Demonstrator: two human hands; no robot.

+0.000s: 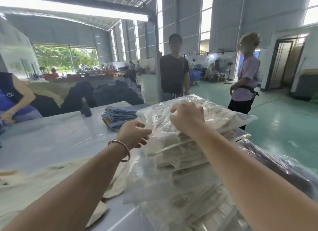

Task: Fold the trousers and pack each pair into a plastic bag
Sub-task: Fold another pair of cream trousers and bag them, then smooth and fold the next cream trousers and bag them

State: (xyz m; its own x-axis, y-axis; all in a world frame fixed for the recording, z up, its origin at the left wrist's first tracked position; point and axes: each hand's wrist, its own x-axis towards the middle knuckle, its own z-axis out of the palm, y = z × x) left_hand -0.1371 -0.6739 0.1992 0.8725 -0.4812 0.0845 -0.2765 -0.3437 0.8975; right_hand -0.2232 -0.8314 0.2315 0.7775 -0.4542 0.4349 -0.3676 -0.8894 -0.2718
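Closest to me, cream trousers (25, 184) lie flat along the near left edge of the table (56, 132). Just to their right a tall stack of bagged trousers (187, 172) rises at the near right corner, each cream pair sealed in clear plastic. Beside the stack, off the right edge, I see darker bagged items (284, 163).

My left hand (133, 135), with a bracelet (120, 149) on the wrist, reaches in at the stack's left side; its fingers are loosely curled at the edge of the top bag (215, 114), and I cannot tell whether they pinch the plastic. My right hand (186, 117) lies on top of that bag, fingers bent down and gripping the crinkled plastic.

Behind the stack, towards the far edge, sits a pile of folded blue trousers (118, 114). A dark heap of clothes (110, 91) lies past the far left edge, where someone's arm (19, 100) reaches in. Two people (173, 72) stand on the green floor (284, 117) beyond.
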